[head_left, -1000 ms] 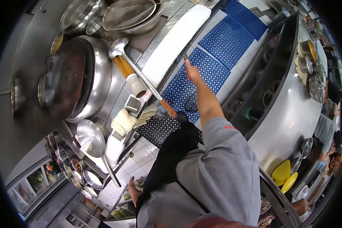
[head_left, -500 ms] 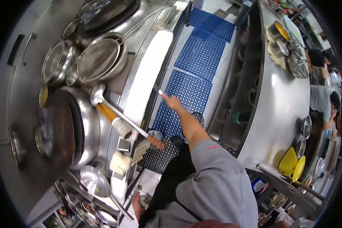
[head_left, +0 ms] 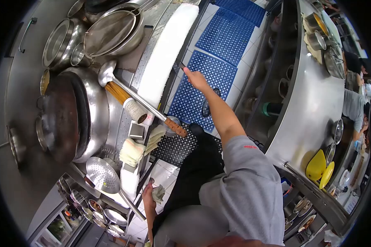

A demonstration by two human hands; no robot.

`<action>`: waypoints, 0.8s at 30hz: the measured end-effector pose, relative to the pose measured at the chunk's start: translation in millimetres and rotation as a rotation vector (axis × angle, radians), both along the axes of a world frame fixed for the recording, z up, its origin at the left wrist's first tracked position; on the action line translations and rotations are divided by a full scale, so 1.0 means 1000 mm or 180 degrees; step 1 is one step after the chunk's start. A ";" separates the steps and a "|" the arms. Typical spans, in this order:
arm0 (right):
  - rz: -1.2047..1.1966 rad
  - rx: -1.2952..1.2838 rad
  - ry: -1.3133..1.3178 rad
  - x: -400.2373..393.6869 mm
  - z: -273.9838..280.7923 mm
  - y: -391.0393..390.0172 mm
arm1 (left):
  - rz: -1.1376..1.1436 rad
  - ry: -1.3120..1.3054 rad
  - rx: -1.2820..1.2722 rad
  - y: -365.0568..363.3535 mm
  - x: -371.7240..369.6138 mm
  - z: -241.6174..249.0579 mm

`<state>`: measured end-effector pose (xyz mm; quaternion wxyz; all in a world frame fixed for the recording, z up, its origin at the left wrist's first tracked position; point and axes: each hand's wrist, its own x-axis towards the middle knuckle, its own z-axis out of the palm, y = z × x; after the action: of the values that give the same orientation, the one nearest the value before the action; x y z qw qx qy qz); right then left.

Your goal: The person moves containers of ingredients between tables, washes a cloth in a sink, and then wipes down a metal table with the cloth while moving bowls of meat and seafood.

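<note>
My right hand reaches to the front edge of the steel stove. Its fingers are closed at a small dark handle-like piece; its exact kind is too small to make out. Low in the view, my left hand is closed around a crumpled pale cloth. Between the hands a long-handled ladle lies across a bamboo wok brush. A long white towel runs along the stove's front ledge. Folded cloths sit by a small steel box.
A lidded wok, a strainer on a bowl and a perforated skimmer are on the left. Blue mats cover the aisle floor. A steel counter with yellow scoops stands right; another person is beyond it.
The whole view has shifted, so the stove and mats appear higher. My right hand stays at the dark piece on the stove edge. My left hand and its cloth show more fully.
</note>
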<state>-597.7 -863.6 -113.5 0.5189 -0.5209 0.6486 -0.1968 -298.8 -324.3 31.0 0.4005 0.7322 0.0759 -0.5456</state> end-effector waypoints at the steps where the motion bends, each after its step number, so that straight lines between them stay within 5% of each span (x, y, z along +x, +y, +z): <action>1: 0.0067 -0.0015 0.0013 0.004 -0.001 -0.004 | -0.0054 -0.0091 0.0064 0.007 -0.001 0.001; 4: -0.0255 0.0164 -0.0213 0.009 -0.031 -0.008 | -0.0605 -0.0139 0.0001 0.019 -0.005 0.015; 6: -0.0057 -0.0319 0.0664 0.012 -0.059 0.000 | -0.0334 -0.0177 0.0113 -0.025 -0.042 0.052; 7: -0.0214 -0.0533 0.0858 0.018 -0.091 0.011 | -0.0050 -0.0013 0.0258 0.020 -0.021 0.006; 8: 0.0575 0.0426 0.0734 0.005 -0.056 0.013 | -0.0520 -0.0374 0.0317 0.016 -0.023 0.006; 10: 0.0559 0.0306 0.0724 0.003 -0.026 0.036 | -0.1092 -0.0789 0.0438 0.009 -0.025 -0.002; 15: 0.0045 0.0076 0.0566 -0.010 -0.016 0.057 | -0.1320 -0.0174 0.0270 -0.017 -0.018 -0.057; 24: -0.0104 -0.0324 -0.0083 0.019 0.028 -0.002 | -0.1620 0.0012 0.0189 -0.021 0.010 -0.084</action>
<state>-578.9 -865.3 -86.0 0.4969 -0.5334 0.6393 -0.2447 -289.0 -345.1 -53.2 0.2285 0.7381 -0.0941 -0.6278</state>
